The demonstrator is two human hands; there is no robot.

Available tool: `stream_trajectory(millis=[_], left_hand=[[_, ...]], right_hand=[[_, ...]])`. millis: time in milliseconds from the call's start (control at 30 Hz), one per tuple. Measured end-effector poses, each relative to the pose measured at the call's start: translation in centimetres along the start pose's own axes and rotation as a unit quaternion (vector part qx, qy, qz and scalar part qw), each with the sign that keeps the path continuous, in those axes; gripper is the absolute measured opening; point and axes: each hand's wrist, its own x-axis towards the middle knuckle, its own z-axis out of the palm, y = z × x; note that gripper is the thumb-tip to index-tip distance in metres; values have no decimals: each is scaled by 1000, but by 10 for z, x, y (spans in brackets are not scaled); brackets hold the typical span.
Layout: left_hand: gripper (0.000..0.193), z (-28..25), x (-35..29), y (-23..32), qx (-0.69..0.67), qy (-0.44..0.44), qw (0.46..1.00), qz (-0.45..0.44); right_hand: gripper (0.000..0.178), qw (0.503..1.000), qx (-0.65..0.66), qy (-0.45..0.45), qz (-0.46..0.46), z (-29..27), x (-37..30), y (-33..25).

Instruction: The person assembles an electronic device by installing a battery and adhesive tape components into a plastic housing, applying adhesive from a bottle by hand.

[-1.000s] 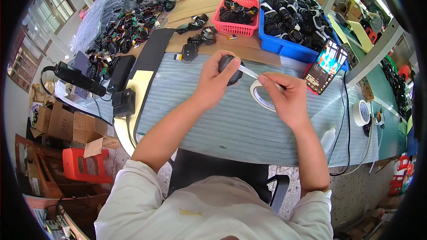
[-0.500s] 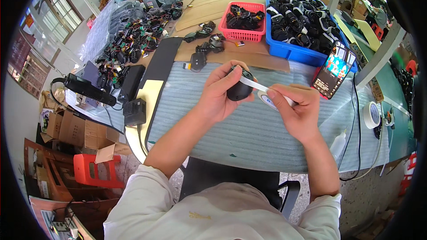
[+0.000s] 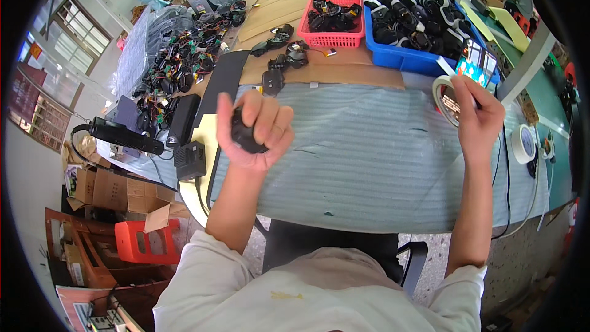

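Note:
My left hand (image 3: pixel 265 124), raised over the left part of the table, is closed round a black rounded plastic piece (image 3: pixel 243 136). The fingers hide much of it, and I cannot tell what kind of device it is. My right hand (image 3: pixel 480 117) pinches a roll of white tape (image 3: pixel 437 97), with a short loose end sticking up above the fingers. The roll is held in front of a lit phone (image 3: pixel 478 64) propped beside the blue crate, covering its lower part. My two hands are wide apart.
A blue crate (image 3: pixel 393 57) full of black-and-grey parts and a pink basket (image 3: pixel 332 39) stand at the back. Wired parts (image 3: pixel 184 55) are heaped at the left. A black lamp-like tool (image 3: pixel 126 136) juts in there. Another tape roll (image 3: pixel 523 144) lies right, near cables.
My hands have drawn apart. The left carried the black piece left and closed more tightly round it; the right took the tape roll rightward to the phone. The tape strip no longer spans between them.

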Motion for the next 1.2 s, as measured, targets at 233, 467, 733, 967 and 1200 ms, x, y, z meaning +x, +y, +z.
stream_trajectory(millis=[233,467,733,967,1200], left_hand=[[39,-14,0,-38,98,260,937,-213],[29,-5,1,-39,84,215,956,-183],[28,-13,-8,-47,239,231,933,-139],[32,-10,-3,-48,69,255,947,-184],[37,-10,-5,-52,169,196,945,-199]], right_hand=[[6,922,31,-370,-113,39,-34,-50],[6,946,96,-309,-19,42,-46,-29],[5,946,129,-296,-26,50,-56,-33],[5,952,58,-294,-54,55,-58,-34],[8,949,44,-301,-77,52,-56,-35]])
